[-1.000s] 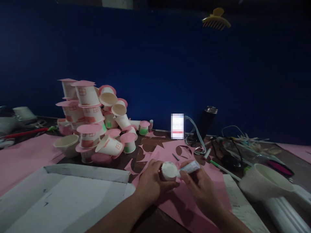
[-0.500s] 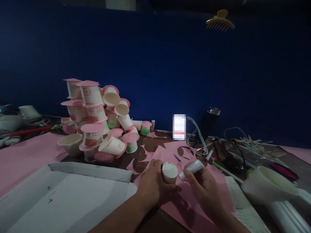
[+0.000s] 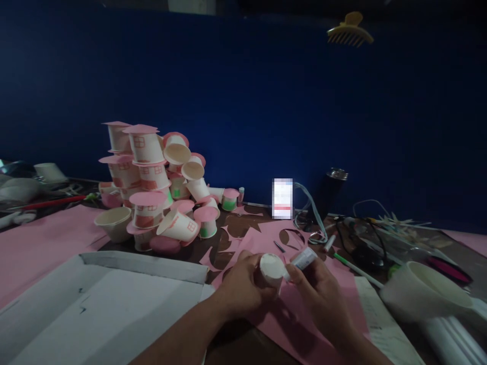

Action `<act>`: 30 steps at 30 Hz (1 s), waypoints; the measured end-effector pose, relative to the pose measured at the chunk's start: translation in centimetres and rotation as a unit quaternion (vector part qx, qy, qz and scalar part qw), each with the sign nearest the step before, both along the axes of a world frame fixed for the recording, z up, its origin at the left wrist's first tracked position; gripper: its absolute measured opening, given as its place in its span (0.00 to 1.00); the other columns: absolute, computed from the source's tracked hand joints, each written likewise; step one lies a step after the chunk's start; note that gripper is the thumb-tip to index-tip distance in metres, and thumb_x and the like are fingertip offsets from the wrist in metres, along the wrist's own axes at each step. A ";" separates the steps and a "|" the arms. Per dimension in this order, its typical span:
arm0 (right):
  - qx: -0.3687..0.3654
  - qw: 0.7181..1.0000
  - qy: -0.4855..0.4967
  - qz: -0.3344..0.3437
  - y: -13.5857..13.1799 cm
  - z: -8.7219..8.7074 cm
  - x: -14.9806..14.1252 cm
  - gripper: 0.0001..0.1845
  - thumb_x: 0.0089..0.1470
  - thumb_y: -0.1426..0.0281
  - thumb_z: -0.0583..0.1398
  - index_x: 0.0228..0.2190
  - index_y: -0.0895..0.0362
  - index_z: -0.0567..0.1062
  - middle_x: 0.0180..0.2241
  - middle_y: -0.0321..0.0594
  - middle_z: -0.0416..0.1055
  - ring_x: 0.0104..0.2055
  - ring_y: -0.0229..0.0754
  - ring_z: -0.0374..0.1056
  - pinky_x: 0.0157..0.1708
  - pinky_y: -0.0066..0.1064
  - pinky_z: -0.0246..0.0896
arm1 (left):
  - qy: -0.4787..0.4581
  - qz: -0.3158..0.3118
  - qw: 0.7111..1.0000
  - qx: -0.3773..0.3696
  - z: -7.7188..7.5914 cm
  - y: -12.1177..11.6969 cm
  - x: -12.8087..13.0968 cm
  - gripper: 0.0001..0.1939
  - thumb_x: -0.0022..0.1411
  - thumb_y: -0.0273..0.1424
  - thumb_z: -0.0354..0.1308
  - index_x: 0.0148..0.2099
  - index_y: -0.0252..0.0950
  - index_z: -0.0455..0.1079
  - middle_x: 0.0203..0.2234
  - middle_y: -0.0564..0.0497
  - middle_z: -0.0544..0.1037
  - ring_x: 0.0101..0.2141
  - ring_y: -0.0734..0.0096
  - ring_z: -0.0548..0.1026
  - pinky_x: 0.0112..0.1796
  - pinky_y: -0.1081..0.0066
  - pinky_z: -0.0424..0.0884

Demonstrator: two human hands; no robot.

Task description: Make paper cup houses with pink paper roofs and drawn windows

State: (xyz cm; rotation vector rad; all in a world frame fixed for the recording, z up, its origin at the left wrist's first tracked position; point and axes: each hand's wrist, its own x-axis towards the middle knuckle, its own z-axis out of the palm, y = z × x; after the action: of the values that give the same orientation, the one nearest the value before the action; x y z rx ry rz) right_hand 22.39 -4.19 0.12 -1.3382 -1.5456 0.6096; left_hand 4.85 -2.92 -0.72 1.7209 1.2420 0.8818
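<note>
Your left hand (image 3: 241,284) is curled narrowly around a small paper cup (image 3: 271,268), its pale, closed end tilted up towards you. Your right hand (image 3: 325,289) pinches a slim white tube (image 3: 304,259) between thumb and fingers, slanting it down to the left. The tube's lower end is right by the cup's right edge, so the two working things meet there or nearly so; you cannot tell whether they touch.

Both hands are above a pink sheet (image 3: 289,329) at the near middle of the table (image 3: 239,223). Just beyond them are cut pink scraps (image 3: 232,234) and a thin dark tool (image 3: 279,247). On the left, pink-topped cups (image 3: 146,147) stand stacked, with others lying tilted beside them, and an open white box (image 3: 140,268) sits nearer you. To the right are a green-ended stick (image 3: 357,271) and a larger white cup (image 3: 422,294).
</note>
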 end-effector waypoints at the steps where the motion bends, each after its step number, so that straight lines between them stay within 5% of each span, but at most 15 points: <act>1: -0.001 1.000 -0.001 -0.005 0.0 -0.1 0.1 0.16 0.54 0.54 0.60 0.31 0.56 0.70 0.25 0.37 0.71 0.26 0.41 0.67 0.27 0.30 0.63 | -0.002 -0.004 1.000 -0.008 0.1 0.0 -0.1 0.22 0.46 0.32 0.64 0.47 0.44 0.73 0.38 0.52 0.71 0.34 0.68 0.73 0.35 0.71 0.69; 10: 0.004 0.997 -0.043 -0.056 0.2 -0.1 0.7 0.18 0.51 0.53 0.61 0.30 0.55 0.71 0.24 0.36 0.71 0.25 0.42 0.67 0.27 0.31 0.62 | 0.009 0.022 1.000 0.001 -0.1 0.1 0.0 0.26 0.38 0.34 0.71 0.43 0.44 0.73 0.38 0.55 0.73 0.36 0.66 0.72 0.39 0.69 0.66; 23: 0.004 1.000 -0.019 0.005 -0.3 -0.2 0.4 0.14 0.50 0.58 0.63 0.28 0.55 0.71 0.23 0.34 0.69 0.25 0.39 0.65 0.25 0.28 0.59 | 0.024 0.046 0.998 0.044 -0.5 -0.1 0.4 0.23 0.41 0.39 0.70 0.42 0.42 0.73 0.38 0.52 0.73 0.36 0.65 0.72 0.38 0.68 0.66; 30: -0.018 0.992 0.124 0.036 -0.5 0.3 0.7 0.16 0.53 0.55 0.61 0.35 0.56 0.72 0.28 0.37 0.73 0.29 0.40 0.69 0.28 0.28 0.65 | 0.052 0.047 0.997 0.039 -0.8 0.3 0.7 0.22 0.43 0.40 0.68 0.43 0.46 0.74 0.36 0.53 0.71 0.35 0.66 0.72 0.34 0.69 0.66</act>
State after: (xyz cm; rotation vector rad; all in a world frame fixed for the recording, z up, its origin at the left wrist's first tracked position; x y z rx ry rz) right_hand 23.06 -4.69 0.46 -1.1877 -1.3909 0.8198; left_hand 5.53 -2.66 -1.51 1.8008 1.3830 0.9160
